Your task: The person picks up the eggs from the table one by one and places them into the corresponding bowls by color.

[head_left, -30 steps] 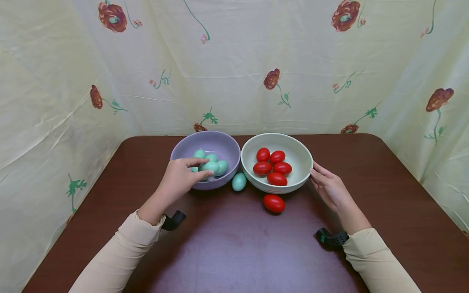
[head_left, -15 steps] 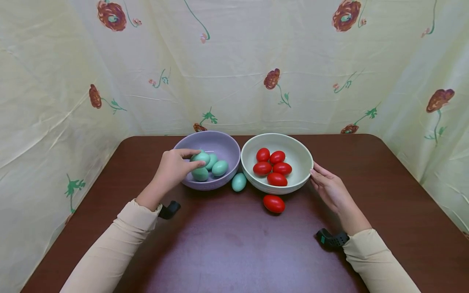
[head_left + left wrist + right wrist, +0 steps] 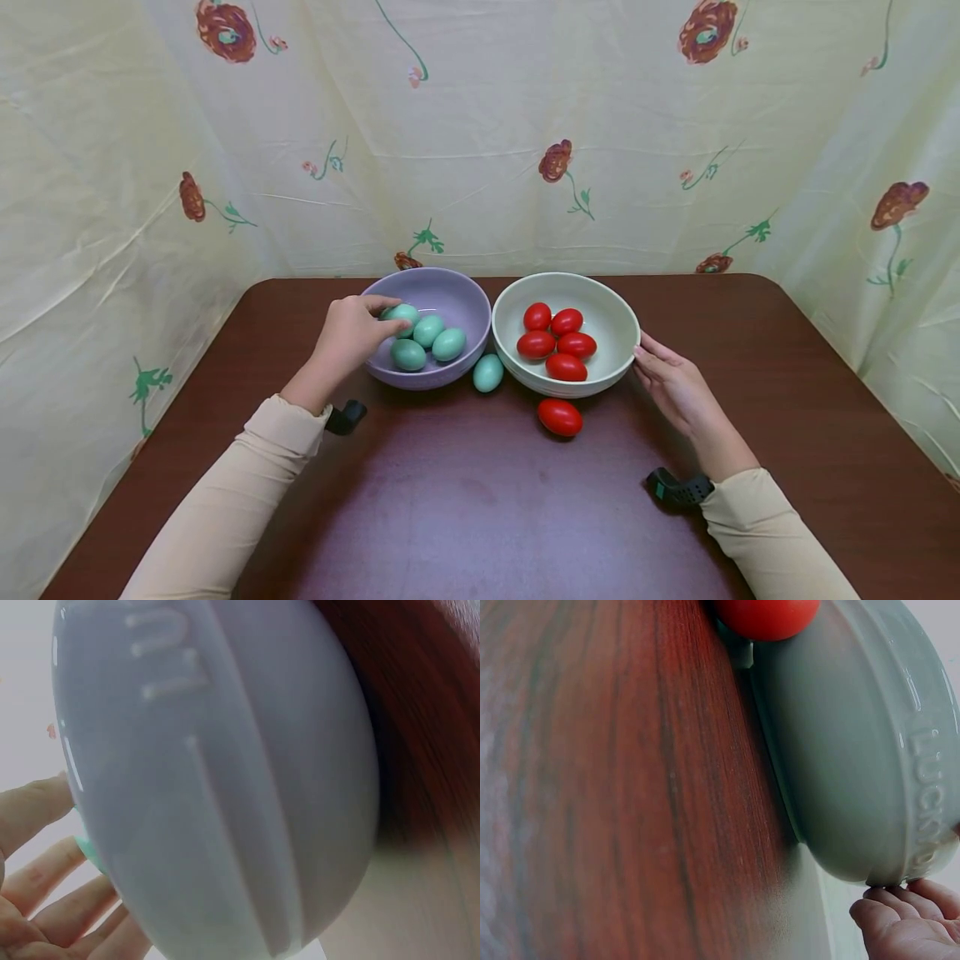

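A purple bowl (image 3: pixel 468 300) holds several teal eggs (image 3: pixel 448 344). My left hand (image 3: pixel 351 333) reaches over its left rim, thumb and fingers pinching one teal egg (image 3: pixel 402 315) low inside. In the left wrist view the bowl's outer wall (image 3: pixel 225 780) hides most of that egg. Several red eggs (image 3: pixel 577 345) lie in the pale green bowl (image 3: pixel 615 312) on the right. My right hand (image 3: pixel 678 387) rests against this bowl's right side, its fingers fairly straight; in the right wrist view the fingertips touch the outer wall (image 3: pixel 840 750).
One loose teal egg (image 3: pixel 488 373) lies on the table (image 3: pixel 465 517) in front of the gap between the bowls. A loose red egg (image 3: pixel 559 417) lies before the green bowl. A flowered cloth (image 3: pixel 480 125) hangs behind the table.
My left hand has carried its teal egg leftwards across the purple bowl, to the bowl's left side. That bowl has shifted very little, if at all. My right hand has stayed in place.
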Tool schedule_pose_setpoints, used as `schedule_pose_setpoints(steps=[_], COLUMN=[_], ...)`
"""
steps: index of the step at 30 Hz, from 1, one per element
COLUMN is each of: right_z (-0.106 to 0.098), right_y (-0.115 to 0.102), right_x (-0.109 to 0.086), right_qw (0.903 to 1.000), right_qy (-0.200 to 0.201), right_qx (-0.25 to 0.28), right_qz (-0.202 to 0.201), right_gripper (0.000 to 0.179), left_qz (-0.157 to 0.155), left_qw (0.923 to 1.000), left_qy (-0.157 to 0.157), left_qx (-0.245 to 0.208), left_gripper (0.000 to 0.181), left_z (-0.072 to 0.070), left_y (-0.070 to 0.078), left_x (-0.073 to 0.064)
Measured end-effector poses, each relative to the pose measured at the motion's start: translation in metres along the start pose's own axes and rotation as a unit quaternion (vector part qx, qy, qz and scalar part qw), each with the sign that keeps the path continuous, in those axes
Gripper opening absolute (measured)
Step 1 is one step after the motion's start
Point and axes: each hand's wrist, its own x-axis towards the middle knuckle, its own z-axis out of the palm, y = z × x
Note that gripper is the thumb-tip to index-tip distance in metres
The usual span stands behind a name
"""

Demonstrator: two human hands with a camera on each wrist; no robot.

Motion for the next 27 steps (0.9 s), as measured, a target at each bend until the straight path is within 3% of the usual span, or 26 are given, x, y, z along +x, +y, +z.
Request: schedule_pose_setpoints(steps=[15,27], right_z=[0.0,0.0], right_y=[-0.001,0.0], right_x=[-0.001,0.0], right_qw=[1.0,1.0], right_qy=[0.004,0.004], right_qx=[0.0,0.004], right_qz=[0.004,0.003], right_gripper=[0.069,0.068], left_qz=[-0.009,-0.02], left_qw=[0.9987,0.9963], left_qy=[-0.019,-0.049], left_qx=[0.045,0.067], left_gripper=[0.042,0.039], left_z=[-0.003,0.003], left_y=[-0.006,-0.012], left_x=[0.009,0.011])
